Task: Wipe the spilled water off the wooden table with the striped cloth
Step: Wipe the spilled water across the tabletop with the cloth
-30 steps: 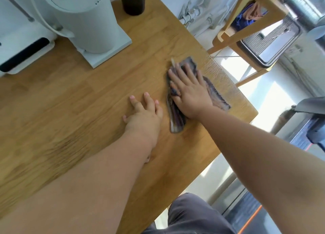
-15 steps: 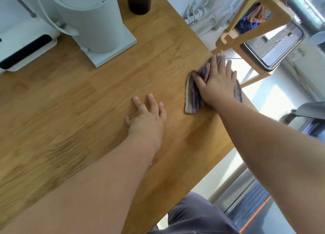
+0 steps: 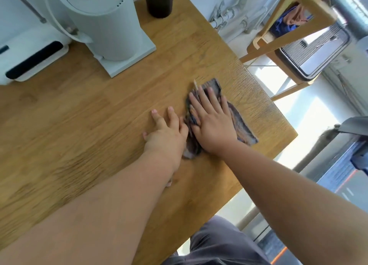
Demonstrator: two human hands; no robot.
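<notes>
Back from the edge of the wooden table (image 3: 99, 125), your right hand (image 3: 213, 123), fingers straight, had slid the striped cloth (image 3: 239, 123) beside your flat, empty left hand (image 3: 167, 131); wiping seemed unfinished.

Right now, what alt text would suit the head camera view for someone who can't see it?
A person's right hand presses a striped cloth flat on a wooden table, the left hand resting flat on the wood beside it. A white appliance and a dark bottle stand at the far side.
</notes>
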